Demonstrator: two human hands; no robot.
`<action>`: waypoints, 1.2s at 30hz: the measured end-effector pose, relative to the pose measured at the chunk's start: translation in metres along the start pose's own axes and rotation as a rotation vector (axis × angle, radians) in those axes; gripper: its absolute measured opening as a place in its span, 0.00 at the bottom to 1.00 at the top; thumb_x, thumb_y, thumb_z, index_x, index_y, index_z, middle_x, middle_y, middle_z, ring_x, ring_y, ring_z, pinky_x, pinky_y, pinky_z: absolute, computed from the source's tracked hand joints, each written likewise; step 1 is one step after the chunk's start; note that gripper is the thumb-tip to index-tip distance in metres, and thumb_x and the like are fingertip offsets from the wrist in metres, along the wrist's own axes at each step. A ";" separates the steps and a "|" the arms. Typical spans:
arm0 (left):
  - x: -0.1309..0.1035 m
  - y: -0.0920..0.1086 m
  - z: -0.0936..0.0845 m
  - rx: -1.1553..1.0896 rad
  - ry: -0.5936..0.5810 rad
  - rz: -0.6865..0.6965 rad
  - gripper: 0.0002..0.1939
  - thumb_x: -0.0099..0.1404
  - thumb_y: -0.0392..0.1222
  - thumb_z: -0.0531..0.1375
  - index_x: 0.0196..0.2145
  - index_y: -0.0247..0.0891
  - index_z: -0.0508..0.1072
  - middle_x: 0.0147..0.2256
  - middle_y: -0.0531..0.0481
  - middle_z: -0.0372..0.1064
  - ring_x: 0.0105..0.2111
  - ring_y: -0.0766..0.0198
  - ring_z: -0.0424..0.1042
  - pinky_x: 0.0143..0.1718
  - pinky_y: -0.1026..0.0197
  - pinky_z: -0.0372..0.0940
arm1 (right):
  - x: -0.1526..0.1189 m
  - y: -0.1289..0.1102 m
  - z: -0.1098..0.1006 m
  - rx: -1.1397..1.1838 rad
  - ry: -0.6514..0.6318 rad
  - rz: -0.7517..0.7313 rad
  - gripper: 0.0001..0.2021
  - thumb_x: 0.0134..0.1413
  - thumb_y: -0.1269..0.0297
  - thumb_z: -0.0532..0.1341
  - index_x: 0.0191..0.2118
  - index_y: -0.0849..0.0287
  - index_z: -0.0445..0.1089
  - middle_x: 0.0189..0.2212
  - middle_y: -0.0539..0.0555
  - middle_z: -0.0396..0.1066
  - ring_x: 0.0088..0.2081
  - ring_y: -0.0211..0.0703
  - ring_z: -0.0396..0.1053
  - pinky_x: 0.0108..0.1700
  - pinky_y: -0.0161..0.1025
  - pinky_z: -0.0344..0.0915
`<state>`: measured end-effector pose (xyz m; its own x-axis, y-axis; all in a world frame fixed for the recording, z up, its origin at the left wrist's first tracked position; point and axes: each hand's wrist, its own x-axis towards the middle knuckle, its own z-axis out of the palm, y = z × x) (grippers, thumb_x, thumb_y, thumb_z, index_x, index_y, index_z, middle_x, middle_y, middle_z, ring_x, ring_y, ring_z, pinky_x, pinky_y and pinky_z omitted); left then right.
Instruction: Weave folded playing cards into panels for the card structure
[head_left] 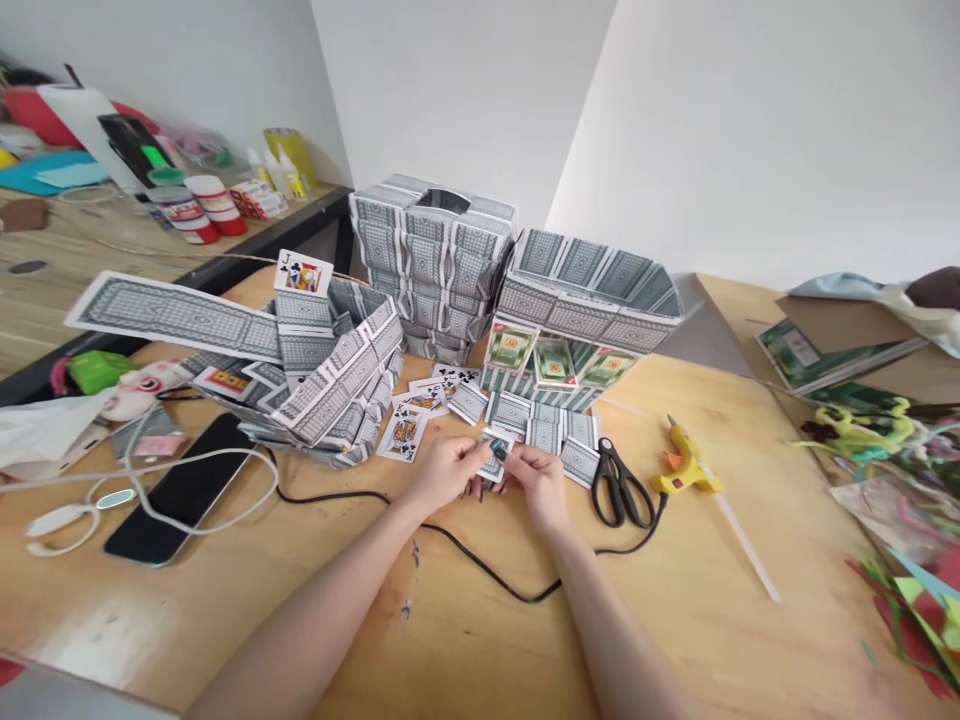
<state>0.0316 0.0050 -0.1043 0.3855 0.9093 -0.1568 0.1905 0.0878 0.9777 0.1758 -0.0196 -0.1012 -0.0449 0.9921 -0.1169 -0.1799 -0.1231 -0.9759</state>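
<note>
- The left hand (450, 470) is nearly closed, its thumb and bent fingers pinching one side of a small grey-and-white patterned playing card (490, 470).
- The right hand (538, 482) pinches the card's other side the same way, fingers curled in, so the card sits between the two hands, over the near side of the pale wooden table (465, 665).
- Just beyond the fingertips lie loose grey-backed playing cards (544, 432), some overlapping; to their left, a white king of clubs card (403, 433) lies face up.
- To the right of the right hand I see black-handled scissors (621, 490), then a yellow plastic glue gun (684, 465) with a translucent glue stick (750, 552) in its back; its thin black cord (517, 596) curves across the table below the hands.
- Behind the cards stand a tall grey patterned-card structure (429, 262) and, beside it, a wider patterned-card structure (577, 310) holding green-and-white card boxes (555, 362).
- Over on the left, a black smartphone (180, 495) lies under a looping white cable (259, 500).
</note>
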 end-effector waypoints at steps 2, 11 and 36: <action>0.001 0.001 0.000 -0.051 -0.001 -0.002 0.21 0.59 0.54 0.50 0.18 0.35 0.60 0.11 0.58 0.56 0.11 0.71 0.58 0.12 0.69 0.51 | 0.000 0.000 0.000 0.007 -0.003 -0.002 0.13 0.45 0.58 0.62 0.19 0.60 0.66 0.13 0.48 0.66 0.16 0.34 0.62 0.21 0.32 0.60; 0.001 0.005 -0.002 0.069 0.163 0.146 0.16 0.62 0.48 0.48 0.23 0.35 0.61 0.20 0.56 0.57 0.20 0.71 0.57 0.20 0.69 0.54 | -0.002 -0.002 0.001 -0.061 -0.174 0.000 0.14 0.48 0.54 0.59 0.23 0.59 0.64 0.14 0.48 0.66 0.17 0.36 0.64 0.23 0.33 0.60; 0.000 0.001 0.001 0.021 0.080 0.145 0.18 0.61 0.51 0.49 0.22 0.35 0.61 0.16 0.57 0.57 0.16 0.72 0.59 0.16 0.69 0.54 | 0.000 0.003 0.003 -0.025 -0.058 -0.045 0.13 0.48 0.56 0.59 0.21 0.59 0.64 0.15 0.48 0.64 0.17 0.34 0.61 0.23 0.33 0.58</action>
<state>0.0322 0.0045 -0.1031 0.3369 0.9415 -0.0020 0.1570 -0.0540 0.9861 0.1724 -0.0196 -0.1035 -0.0947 0.9935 -0.0625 -0.1585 -0.0771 -0.9844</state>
